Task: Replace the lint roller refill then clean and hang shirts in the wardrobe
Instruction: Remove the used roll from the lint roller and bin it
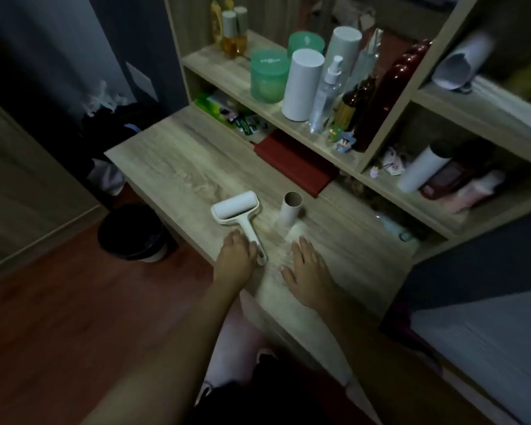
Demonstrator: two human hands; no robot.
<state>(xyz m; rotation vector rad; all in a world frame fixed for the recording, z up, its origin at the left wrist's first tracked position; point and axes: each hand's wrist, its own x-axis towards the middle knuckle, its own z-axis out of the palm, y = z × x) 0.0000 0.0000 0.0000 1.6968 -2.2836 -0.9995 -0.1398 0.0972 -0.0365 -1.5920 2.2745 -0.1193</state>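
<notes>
- The wooden desk (178,167) lies under both hands, and I see both forearms reaching across its near edge.
- The shelf unit (390,124) rises beyond the right hand and is split into open compartments.
- A black waste bin (132,233) stands on the floor left of the left hand, below the desk edge. It is too dark inside for me to tell what it holds.
- My view of the right hand (304,266) is plain: palm down on the desk, fingers straight and spread, grasping nothing.
- The left hand (236,254) is beside it, a little apart, with fingers curled over the lower end of the lint roller's handle.
- The lint roller (238,210) lies flat on the desk. Its white head is beyond the left hand's fingertips and its handle runs back under them.
- A red book (295,162) lies flat farther ahead of both hands, partly under the lowest shelf.
- Two white refill rolls (302,84) stand upright on the shelf far beyond the right hand. A third one (423,167) lies tilted in the lower compartment to that hand's right.
- Two green lidded jars (269,76) stand left of the rolls; I cannot make out their contents.
- A clear spray bottle (327,93) stands just right of the front roll.
- A bare cardboard core (292,210) stands upright just ahead of the right hand's fingertips, near the roller's head but apart from it.
</notes>
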